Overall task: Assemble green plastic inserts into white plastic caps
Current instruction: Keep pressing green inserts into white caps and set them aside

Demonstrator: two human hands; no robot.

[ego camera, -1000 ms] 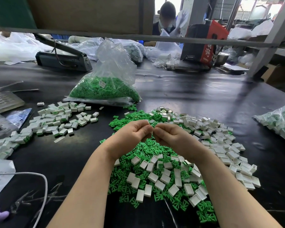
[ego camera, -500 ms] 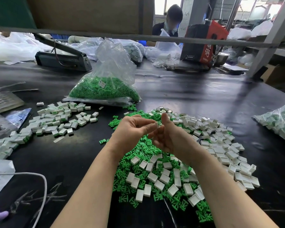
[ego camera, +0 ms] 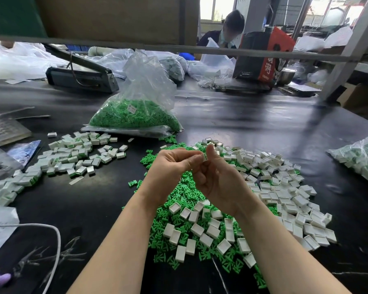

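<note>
I am working at a black table (ego camera: pixel 253 128) in a cluttered workshop, under a grey shelf rail crossing the upper frame, with another person sitting at the far side in the upper middle. At the left of the frame a spread of white caps with green showing in them (ego camera: pixel 68 158) is lying on the table, well apart from my hands. Above and just right of that, a clear bag of green inserts (ego camera: pixel 134 117) is standing beyond the loose parts.

In the centre my left hand (ego camera: pixel 170 166) is curling its fingers and pinching a small white cap (ego camera: pixel 204 157) at the fingertips, right where it is meeting my right hand (ego camera: pixel 219 177). My right hand is turned palm-up with its thumb raised against that same cap and its other fingers curled in; I cannot tell whether a green piece is already in the cap, since my fingers are covering most of it.

Below and behind both hands a heap of loose green inserts (ego camera: pixel 179 209) is lying, branched little pieces, with open rectangular white caps (ego camera: pixel 285 187) scattered over it and spreading toward the right. At the far right edge another clear bag of parts (ego camera: pixel 361 158) is resting.
</note>
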